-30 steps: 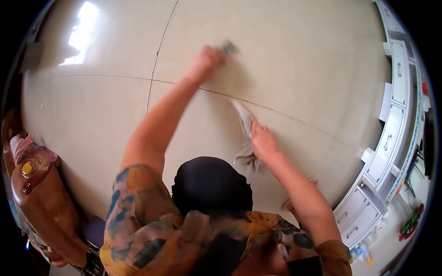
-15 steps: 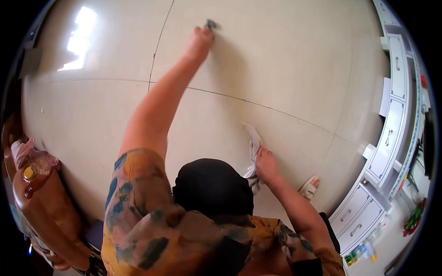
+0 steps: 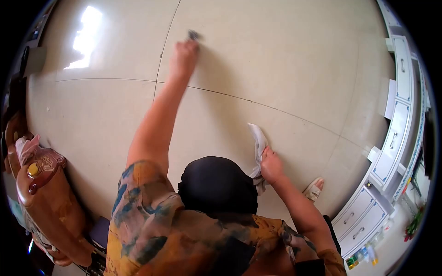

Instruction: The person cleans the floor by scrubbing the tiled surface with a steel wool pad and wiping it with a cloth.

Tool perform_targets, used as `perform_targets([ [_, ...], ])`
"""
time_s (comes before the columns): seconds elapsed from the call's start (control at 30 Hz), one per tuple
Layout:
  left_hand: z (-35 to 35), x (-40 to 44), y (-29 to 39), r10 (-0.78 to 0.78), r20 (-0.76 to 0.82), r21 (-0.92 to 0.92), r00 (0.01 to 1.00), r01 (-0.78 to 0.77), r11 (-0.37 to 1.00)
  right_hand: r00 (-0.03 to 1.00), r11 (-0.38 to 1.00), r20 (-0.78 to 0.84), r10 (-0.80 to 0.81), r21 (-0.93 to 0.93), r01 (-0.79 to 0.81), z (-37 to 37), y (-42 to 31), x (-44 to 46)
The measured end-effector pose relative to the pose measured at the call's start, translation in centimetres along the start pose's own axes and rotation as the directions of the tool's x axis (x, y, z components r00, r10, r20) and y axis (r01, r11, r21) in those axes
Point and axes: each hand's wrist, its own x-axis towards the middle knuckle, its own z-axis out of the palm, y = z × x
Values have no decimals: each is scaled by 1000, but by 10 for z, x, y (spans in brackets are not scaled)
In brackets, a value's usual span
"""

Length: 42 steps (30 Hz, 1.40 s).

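Note:
My left hand (image 3: 185, 56), slightly blurred, reaches far forward over the beige tiled floor (image 3: 285, 60). Its fingers are closed round a small dark grey object (image 3: 193, 35), too small and smeared to name, which sticks out past the fingertips. Nearer my body on the right, my right hand (image 3: 271, 163) grips a pale cloth (image 3: 258, 140). One end of the cloth points forward and the rest hangs down beside the hand.
White cabinets with drawers (image 3: 389, 138) line the right side. A brown wooden armrest (image 3: 50, 198) bearing a red-brown tray (image 3: 46, 168) and a pink cloth (image 3: 27, 148) is at the left. My sandalled foot (image 3: 314, 189) shows at lower right.
My left hand, with the small dark object, has swept left across the floor and somewhat forward. My right hand and the cloth have shifted back toward my body and slightly right. The foot has come into fuller view.

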Motion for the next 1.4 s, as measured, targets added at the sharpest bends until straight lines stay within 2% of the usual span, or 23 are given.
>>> perform_targets([
  [0.03, -11, 21, -6, -152, -1, 23, 988, 152, 988, 1000, 1000, 1, -9, -7, 9, -1, -1, 1],
  [0.1, -4, 18, -7, -153, -12, 99, 988, 153, 983, 1000, 999, 7, -26, -21, 26, -4, 0, -1],
  [0.13, 4, -5, 7, -174, 39, 185, 984, 164, 969, 998, 992, 15, 57, 109, -59, -5, 0, 2],
  [0.17, 11, -37, 17, -74, 15, 179, 997, 70, 981, 990, 961, 36, 136, 240, -140, -5, -1, 5],
  [0.2, 17, -73, 30, 194, 5, 310, 981, -186, 932, 975, 903, 71, 212, 366, -224, -4, -2, 6],
  [0.23, -1, -101, 54, 156, 62, -52, 986, -153, 987, 992, 961, 3, 126, 246, -123, -1, 0, 6],
  [0.3, -13, -102, 50, 226, 100, -132, 969, -212, 968, 994, 997, -85, -70, -25, 68, 7, 5, -2],
  [0.37, 2, -63, 14, 272, 58, 218, 961, -278, 935, 996, 998, -63, -66, -7, 66, 10, 7, -7],
  [0.4, -1, -31, 6, -29, 47, 103, 998, 24, 994, 995, 998, -70, -64, -5, 64, 9, 9, -2],
  [0.43, -12, -2, -3, -153, 58, 86, 987, 148, 985, 999, 999, -39, -15, 49, 17, 7, 10, 1],
  [0.5, -15, 5, -5, -217, -13, 34, 976, 217, 976, 996, 984, 48, 74, 159, -81, 6, 10, 1],
  [0.57, 0, -41, 15, -99, 57, 239, 993, 83, 968, 999, 991, 10, 37, 132, -38, 6, 10, 0],
  [0.6, 22, -78, 12, 167, 53, 365, 984, -175, 915, 1000, 992, -9, 15, 123, -14, 8, 9, 1],
  [0.63, 19, -111, 29, 133, 80, 82, 988, -140, 987, 1000, 995, -3, 1, 98, -1, 8, 8, 2],
  [0.7, -31, -121, 62, 117, 118, -137, 986, -100, 985, 1000, 999, 19, -22, 41, 21, 6, 8, 0],
  [0.83, -5, -39, 26, 155, 11, -2, 988, -155, 988, 1000, 1000, -14, -26, 14, 26, 6, 7, 1],
  [0.9, 13, 29, 8, 10, -18, 27, 1000, -9, 1000, 995, 992, 53, 86, 84, -90, 0, 2, 4],
  [1.0, 24, 88, 4, -53, -62, -34, 997, 51, 998, 995, 999, 94, 37, 12, -38, -7, 1, 2],
  [1.1, 23, 46, 14, 77, 18, 16, 997, -78, 997, 977, 976, 154, 147, 140, -169, -7, 2, 6],
  [1.17, 13, -26, 19, 211, 97, 58, 973, -217, 974, 997, 996, 64, 34, 76, -39, -6, 2, 2],
  [1.2, -5, -64, 31, 132, 174, -44, 976, -126, 991, 1000, 999, 21, -22, 39, 21, -5, 3, 2],
  [1.27, -32, -105, 39, 230, 177, -122, 957, -211, 970, 999, 999, -8, -36, 20, 36, 1, 5, 1],
  [1.4, -6, -49, 18, 151, 62, -54, 987, -148, 988, 999, 999, -11, -46, -17, 46, 0, 5, -1],
])
